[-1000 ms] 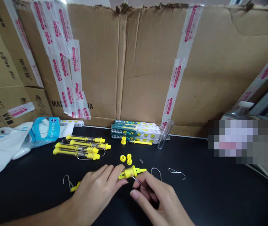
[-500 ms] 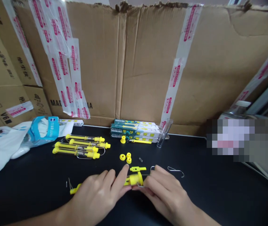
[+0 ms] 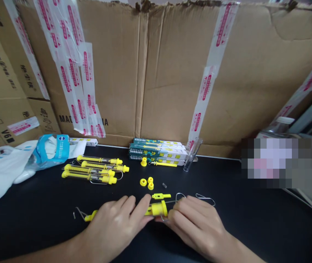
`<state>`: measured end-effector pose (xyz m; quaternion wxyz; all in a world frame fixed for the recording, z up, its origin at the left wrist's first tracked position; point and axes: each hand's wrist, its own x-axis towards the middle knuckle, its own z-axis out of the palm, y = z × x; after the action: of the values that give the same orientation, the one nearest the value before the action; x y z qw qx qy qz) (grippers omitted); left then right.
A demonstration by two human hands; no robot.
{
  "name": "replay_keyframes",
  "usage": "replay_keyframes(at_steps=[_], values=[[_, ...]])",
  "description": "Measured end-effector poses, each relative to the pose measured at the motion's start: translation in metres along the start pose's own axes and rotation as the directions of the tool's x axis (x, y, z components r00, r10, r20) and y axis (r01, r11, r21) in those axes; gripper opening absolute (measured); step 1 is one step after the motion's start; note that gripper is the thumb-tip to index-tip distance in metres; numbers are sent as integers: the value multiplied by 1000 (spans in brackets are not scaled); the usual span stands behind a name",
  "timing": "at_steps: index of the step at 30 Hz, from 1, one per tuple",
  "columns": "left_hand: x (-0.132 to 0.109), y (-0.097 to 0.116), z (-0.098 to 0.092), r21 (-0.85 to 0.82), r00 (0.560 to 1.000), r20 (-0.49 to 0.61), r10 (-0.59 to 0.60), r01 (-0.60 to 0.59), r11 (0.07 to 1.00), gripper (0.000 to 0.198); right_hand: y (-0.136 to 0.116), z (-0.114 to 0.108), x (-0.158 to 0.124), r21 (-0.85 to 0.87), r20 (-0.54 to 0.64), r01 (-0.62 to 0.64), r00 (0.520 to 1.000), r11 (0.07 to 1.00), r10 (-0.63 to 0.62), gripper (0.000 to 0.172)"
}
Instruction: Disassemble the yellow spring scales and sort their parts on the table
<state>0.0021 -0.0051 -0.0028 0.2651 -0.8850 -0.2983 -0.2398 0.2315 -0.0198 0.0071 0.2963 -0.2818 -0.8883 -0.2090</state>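
Closed in since a moment ago, our left hand (image 3: pixel 113 224) and right hand (image 3: pixel 198 226) grip a yellow spring scale (image 3: pixel 158 209), with four assembled scales (image 3: pixel 90 177) beyond and loose yellow caps (image 3: pixel 143 182) left over.

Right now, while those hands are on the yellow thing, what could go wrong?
The yellow spring scale could slip from the left hand and right hand and knock into nearby parts. The tiny spring lies loose on the table, so it might roll away and get lost. The thin wire hook near the right hand could perhaps poke a finger.
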Motion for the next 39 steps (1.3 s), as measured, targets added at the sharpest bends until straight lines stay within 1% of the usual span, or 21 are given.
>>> replay_keyframes(at_steps=[2,3,5,7,8,9,10,11,13,15,16,18,20,22,25,27,29,30,33,35,39], values=[[2,-3,1,-21,999,-37,-40,39,999,36,0,-5,1,-2,-48,-2,999,1000,1,23],[3,-5,0,-18,997,-60,-53,52,998,35,0,-6,1,21,-71,-35,997,999,37,25],[5,-7,-1,-8,994,-94,-60,60,998,36,0,-5,0,121,-71,-170,981,978,179,22],[6,-8,-2,1,993,-107,-46,46,999,33,0,-1,-3,266,19,-338,938,903,345,14],[6,-8,-2,6,994,-102,-36,37,999,30,1,2,-4,329,79,-408,911,852,406,18],[7,-8,-3,8,995,-94,-27,28,1000,27,1,6,-6,376,133,-462,885,803,447,28],[6,-8,-3,8,996,-85,-22,22,1000,23,2,9,-8,409,179,-498,865,765,468,35],[6,-8,-2,8,997,-79,-16,17,1000,22,2,11,-8,429,217,-519,854,739,474,37],[6,-8,-2,3,997,-71,2,-2,1000,23,2,13,-8,443,247,-527,849,725,466,27],[6,-9,-3,7,998,-67,21,-21,1000,30,0,12,-6,425,247,-509,861,749,445,15],[7,-9,-5,14,997,-67,33,-32,999,34,-1,11,-4,403,241,-497,868,768,435,14],[7,-9,-7,30,995,-79,66,-64,998,38,-5,7,0,343,201,-465,885,816,420,18],[8,-9,-10,41,990,-95,107,-104,994,35,-10,5,2,266,122,-419,908,868,401,22],[8,-8,-12,50,986,-101,136,-132,990,31,-15,7,3,206,47,-356,934,912,354,28],[7,-6,-13,55,985,-89,151,-146,988,29,-21,14,0,193,50,-249,968,949,244,38],[6,-5,-12,57,984,-70,164,-160,985,29,-24,19,-3,217,82,-243,970,945,230,42],[6,-4,-11,56,982,-56,181,-178,982,29,-26,22,-6,271,137,-322,946,907,294,46],[5,-4,-11,53,981,-52,185,-182,982,30,-27,22,-7,313,175,-385,922,868,345,48],[5,-4,-12,28,980,-43,194,-193,981,32,-28,21,-7,454,302,-553,833,698,464,49],[4,-4,-12,12,978,-36,204,-203,979,31,-27,21,-6,513,359,-610,792,604,494,44],[3,-5,-12,-17,978,-15,208,-208,978,30,-28,23,-4,566,409,-658,747,496,525,35]])
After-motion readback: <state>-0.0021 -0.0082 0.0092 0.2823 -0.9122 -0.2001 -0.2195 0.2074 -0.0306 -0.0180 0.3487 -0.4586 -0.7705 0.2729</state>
